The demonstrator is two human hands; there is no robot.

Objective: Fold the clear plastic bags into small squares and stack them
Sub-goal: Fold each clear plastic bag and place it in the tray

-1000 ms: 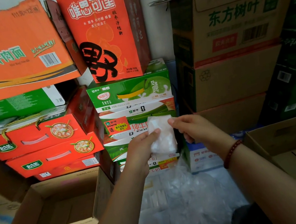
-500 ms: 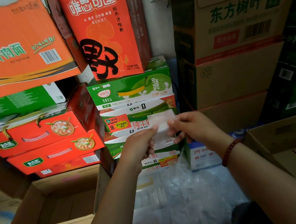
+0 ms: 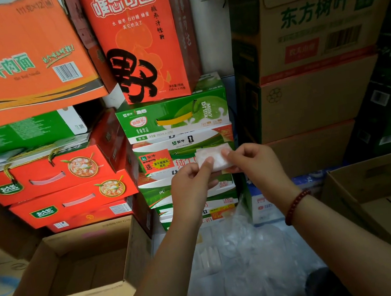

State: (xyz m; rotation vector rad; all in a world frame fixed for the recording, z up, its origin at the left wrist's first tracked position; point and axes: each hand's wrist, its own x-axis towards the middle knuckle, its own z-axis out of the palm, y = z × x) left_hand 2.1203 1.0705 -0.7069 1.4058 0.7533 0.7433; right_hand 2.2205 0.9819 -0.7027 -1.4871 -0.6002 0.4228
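A clear plastic bag, folded down to a small whitish square [image 3: 214, 157], is held in the air between both hands in front of stacked drink cartons. My left hand [image 3: 192, 184] pinches its lower left edge with thumb and fingers. My right hand [image 3: 253, 161] pinches its right edge. A heap of loose clear plastic bags [image 3: 247, 254] lies on the floor below my forearms. Beside it lies a row of folded bags [image 3: 209, 257], hard to make out.
An open cardboard box [image 3: 72, 295] stands at lower left, another open box [image 3: 388, 194] at lower right. Stacked red, orange and green cartons [image 3: 174, 115] and brown boxes [image 3: 310, 104] wall off the space just beyond my hands.
The bag went from a taller rectangle to a shorter, wider square as its lower part was folded up. Both hands rose slightly and stayed pinched on it.
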